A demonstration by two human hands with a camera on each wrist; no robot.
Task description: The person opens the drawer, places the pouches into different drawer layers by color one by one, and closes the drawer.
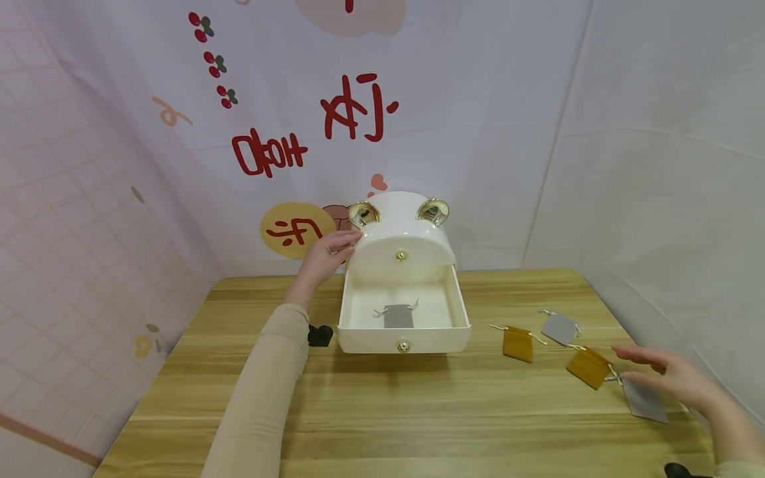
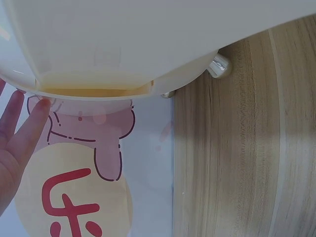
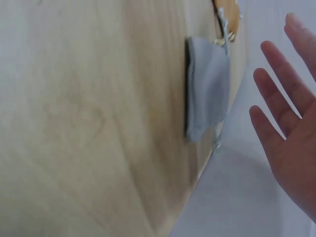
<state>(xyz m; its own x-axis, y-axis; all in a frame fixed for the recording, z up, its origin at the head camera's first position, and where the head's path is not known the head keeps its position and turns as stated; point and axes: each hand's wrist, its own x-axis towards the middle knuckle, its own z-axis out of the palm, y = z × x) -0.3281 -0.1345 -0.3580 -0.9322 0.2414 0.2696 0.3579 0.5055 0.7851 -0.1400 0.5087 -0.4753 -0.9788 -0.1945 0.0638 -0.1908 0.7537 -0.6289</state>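
Observation:
A white box (image 1: 406, 234) with two gold-rimmed, eye-like knobs stands at the back of the table, its drawer (image 1: 352, 340) pulled out. Inside the drawer lies a grey drawstring pouch (image 1: 398, 317). My left hand (image 1: 325, 259) rests its straight fingertips against the box's left side; in the left wrist view the fingers (image 2: 30, 129) meet the box's edge. Over at the right, my right hand (image 1: 678, 380) hovers, fingers spread and holding nothing, above a grey pouch (image 1: 645, 401). Close by lie two mustard pouches (image 1: 517, 344) and another grey pouch (image 1: 560, 328).
The wood-grain table (image 1: 370, 425) ends at a white printed cloth (image 1: 478, 146) behind and a plain cloth (image 1: 675, 166) on the right. A small black object (image 1: 320, 336) shows beside the drawer's left side, by the left sleeve (image 1: 257, 398).

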